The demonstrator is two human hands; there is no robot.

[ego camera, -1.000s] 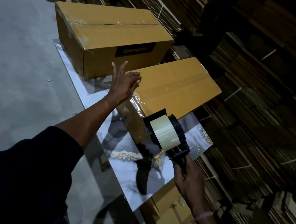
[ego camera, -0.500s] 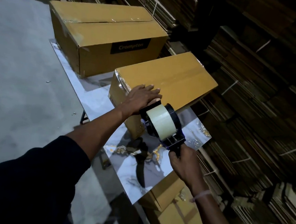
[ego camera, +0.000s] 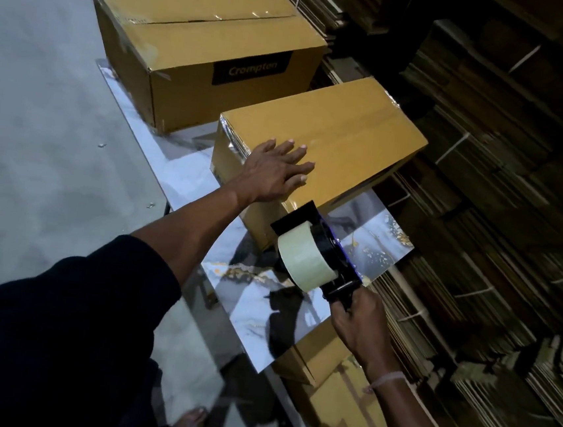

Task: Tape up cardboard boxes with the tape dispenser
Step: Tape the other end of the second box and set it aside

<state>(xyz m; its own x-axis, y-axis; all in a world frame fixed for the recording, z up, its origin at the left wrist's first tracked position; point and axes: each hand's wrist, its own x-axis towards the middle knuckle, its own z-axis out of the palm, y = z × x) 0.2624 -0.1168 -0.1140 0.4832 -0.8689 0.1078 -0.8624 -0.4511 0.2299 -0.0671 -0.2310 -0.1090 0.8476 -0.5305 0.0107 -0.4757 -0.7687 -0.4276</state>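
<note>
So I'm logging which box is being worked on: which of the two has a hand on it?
The nearer, smaller box: the left hand lies flat on its top. The larger Crompton box behind is untouched.

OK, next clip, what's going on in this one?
A person is taping cardboard boxes on a marble-patterned table. The left hand lies flat on top of the smaller box, fingers straight. The right hand grips the handle of a black tape dispenser, whose front end sits at the box's near edge. A larger box printed "Crompton" stands farther back, tape along its top seam.
</note>
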